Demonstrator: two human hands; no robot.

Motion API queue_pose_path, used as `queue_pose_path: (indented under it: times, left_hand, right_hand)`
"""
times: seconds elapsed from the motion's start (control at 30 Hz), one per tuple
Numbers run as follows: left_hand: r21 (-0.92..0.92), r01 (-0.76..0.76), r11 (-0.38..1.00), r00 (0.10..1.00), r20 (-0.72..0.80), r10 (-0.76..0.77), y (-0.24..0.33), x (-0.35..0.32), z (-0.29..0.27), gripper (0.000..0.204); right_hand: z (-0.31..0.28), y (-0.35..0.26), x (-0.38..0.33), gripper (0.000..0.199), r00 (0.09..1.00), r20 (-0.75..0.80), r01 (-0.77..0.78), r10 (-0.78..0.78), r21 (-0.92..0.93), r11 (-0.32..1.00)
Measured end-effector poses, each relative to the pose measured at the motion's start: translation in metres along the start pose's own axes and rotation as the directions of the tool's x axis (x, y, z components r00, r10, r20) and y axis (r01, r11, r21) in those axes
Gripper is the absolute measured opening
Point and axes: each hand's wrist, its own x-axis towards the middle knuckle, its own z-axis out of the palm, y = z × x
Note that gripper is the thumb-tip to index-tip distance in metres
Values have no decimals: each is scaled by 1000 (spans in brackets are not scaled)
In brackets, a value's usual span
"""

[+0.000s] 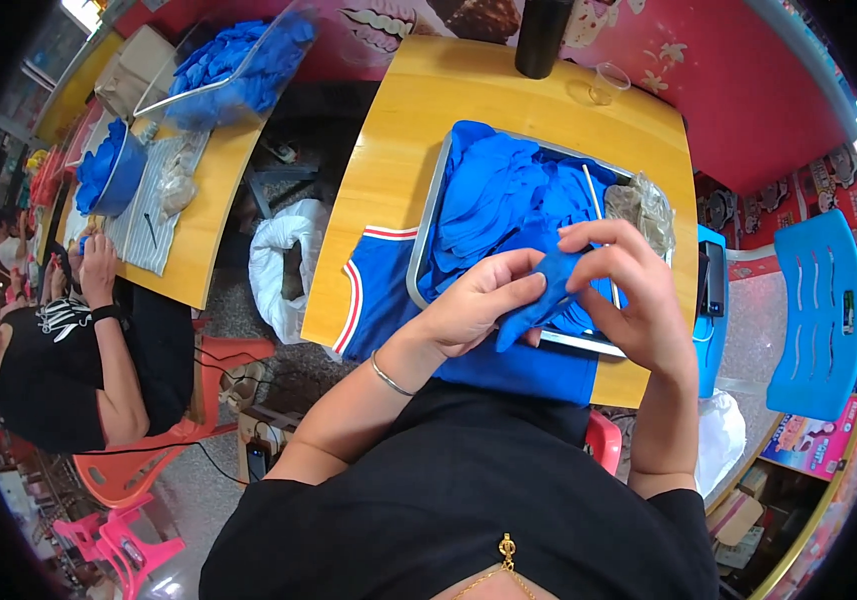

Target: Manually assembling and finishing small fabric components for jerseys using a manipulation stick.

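Over the near right part of a metal-rimmed tray (428,225), my two hands hold a small piece of blue cloth-like material (547,295). My left hand (484,300) pinches it between thumb and fingers. My right hand (639,295) grips its other side with bent fingers. Many similar flat blue pieces (489,195) lie heaped in the tray. A thin white stick (592,190) leans among them at the right. Beside it sits a crumpled clear bag (646,212) with brownish contents. Under the tray lies a blue garment (374,290) with red and white trim.
A dark bottle (541,40) and clear cup (609,85) stand at the yellow table's far end. At left, another person (109,330) sits by a second table with a blue basin (127,180) and clear bin (219,95). A white bag (274,245) stands between tables; a blue chair (817,310) is right.
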Motion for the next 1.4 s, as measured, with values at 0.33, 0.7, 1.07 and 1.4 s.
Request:
queue_pose_path:
  times: [0.33, 0.7, 1.07, 1.4]
  left_hand:
    - [-189, -369, 910, 885, -371, 282, -25, 18, 21, 30]
    - [-279, -389, 878, 886, -373, 274, -26, 15, 26, 43]
    - [-590, -234, 773, 972, -148, 182, -19, 12, 28, 79]
    - [-242, -369, 898, 913, -276, 301, -21, 4, 19, 28]
  right_hand:
    - [57, 14, -28, 30, 836, -247, -385, 489, 370, 846]
    - [21, 20, -18, 13, 874, -227, -346, 429, 329, 879]
    - [-4, 21, -11, 16, 993, 70, -115, 94, 417, 902]
    - [29, 15, -13, 28, 939, -239, -241, 247, 54, 969]
